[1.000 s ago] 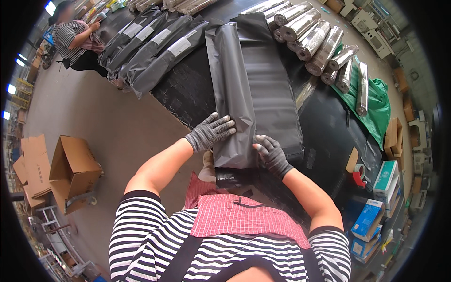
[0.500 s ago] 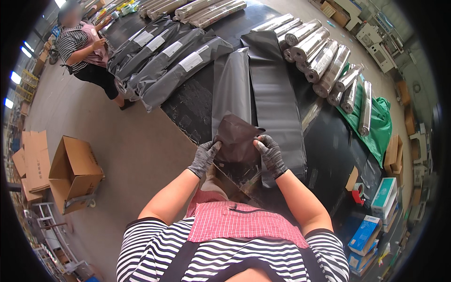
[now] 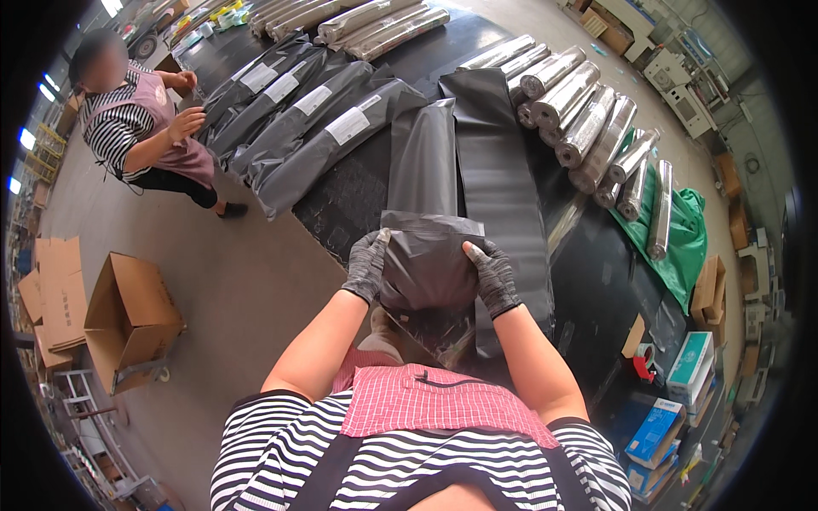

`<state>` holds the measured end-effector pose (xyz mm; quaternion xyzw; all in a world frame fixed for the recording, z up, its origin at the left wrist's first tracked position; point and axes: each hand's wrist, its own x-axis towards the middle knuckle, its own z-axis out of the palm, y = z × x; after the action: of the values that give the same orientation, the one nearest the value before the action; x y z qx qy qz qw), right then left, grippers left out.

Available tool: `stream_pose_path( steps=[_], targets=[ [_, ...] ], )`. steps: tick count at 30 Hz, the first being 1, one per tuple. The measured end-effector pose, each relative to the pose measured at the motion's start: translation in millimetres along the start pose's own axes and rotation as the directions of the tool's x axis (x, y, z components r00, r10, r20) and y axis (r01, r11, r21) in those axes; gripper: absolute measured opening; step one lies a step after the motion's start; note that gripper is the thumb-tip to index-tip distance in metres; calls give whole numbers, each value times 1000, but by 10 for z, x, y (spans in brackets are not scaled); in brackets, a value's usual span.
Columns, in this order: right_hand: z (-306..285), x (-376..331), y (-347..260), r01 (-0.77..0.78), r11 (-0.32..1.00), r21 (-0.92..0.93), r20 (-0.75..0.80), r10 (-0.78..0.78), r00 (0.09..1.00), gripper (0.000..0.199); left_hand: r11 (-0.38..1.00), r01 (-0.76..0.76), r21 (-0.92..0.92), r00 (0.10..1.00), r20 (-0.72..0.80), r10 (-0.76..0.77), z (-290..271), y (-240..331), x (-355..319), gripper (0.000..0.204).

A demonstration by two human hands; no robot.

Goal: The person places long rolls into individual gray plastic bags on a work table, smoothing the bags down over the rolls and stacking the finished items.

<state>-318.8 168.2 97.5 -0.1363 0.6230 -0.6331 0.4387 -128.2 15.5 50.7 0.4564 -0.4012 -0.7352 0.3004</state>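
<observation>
Indoors, an open cardboard box sits at the frame's left, a co-worker at upper left beside labelled gray packages; at centre, a gloved left hand and right hand pinch opposite sides of a gray bag's folded end, flat gray sheeting just beside it; silvery rolls line the upper right.

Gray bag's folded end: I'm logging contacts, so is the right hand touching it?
Touching: the head view shows the right hand with its thumb on the folded end.
</observation>
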Motion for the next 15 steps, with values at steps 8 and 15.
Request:
stream_pose_path(
  steps=[8, 15],
  targets=[
    [-73, 524, 623, -85, 918, -386, -233, -8, 972, 27, 555, -143, 819, 968, 0, 250, 50, -284, 277, 24],
    [142, 290, 286, 421, 544, -726, 23, -593, 805, 12, 202, -728, 655, 616, 497, 611, 171, -55, 116, 23]
  ],
)
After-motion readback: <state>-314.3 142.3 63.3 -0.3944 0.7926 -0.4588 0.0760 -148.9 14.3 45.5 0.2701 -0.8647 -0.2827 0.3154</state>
